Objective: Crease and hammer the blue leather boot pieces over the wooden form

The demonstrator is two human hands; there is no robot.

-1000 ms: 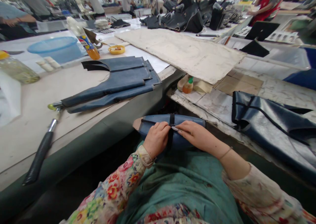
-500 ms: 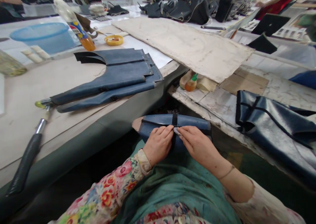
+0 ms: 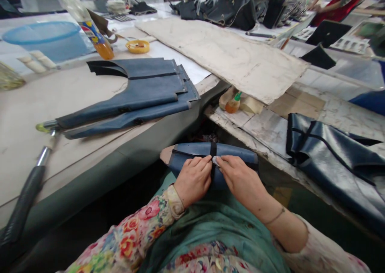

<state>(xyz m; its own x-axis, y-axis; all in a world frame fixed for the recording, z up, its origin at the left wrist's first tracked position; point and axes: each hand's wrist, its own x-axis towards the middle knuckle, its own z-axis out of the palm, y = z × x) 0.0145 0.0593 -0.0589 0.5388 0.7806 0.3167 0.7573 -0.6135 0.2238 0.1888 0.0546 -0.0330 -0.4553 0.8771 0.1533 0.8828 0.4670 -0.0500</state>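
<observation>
A blue leather-like piece (image 3: 234,148) with a black strip across its middle and a tan left end lies across my lap. My left hand (image 3: 194,180) presses on it left of the strip, fingers together and slightly curled, tips at the strip's edge. My right hand (image 3: 242,176) is closed in a pinch on a small grey-white wad (image 3: 214,160), which touches the black strip. The kind of wad is too small to make out. The fingertips of both hands are close together, and they cover part of the piece's middle.
On the left table lie stacked blue cut pieces (image 3: 153,80) and a hammer (image 3: 37,162). Behind stand an orange-drink bottle (image 3: 98,40), a yellow dish (image 3: 137,46) and a blue basin (image 3: 57,44). Dark blue glossy pieces (image 3: 333,152) lie on the right bench beside a green-capped bottle (image 3: 233,104).
The view has shifted slightly. Both hands stay on the blue piece near the black strip, and the pinched wad has moved very little along it.
</observation>
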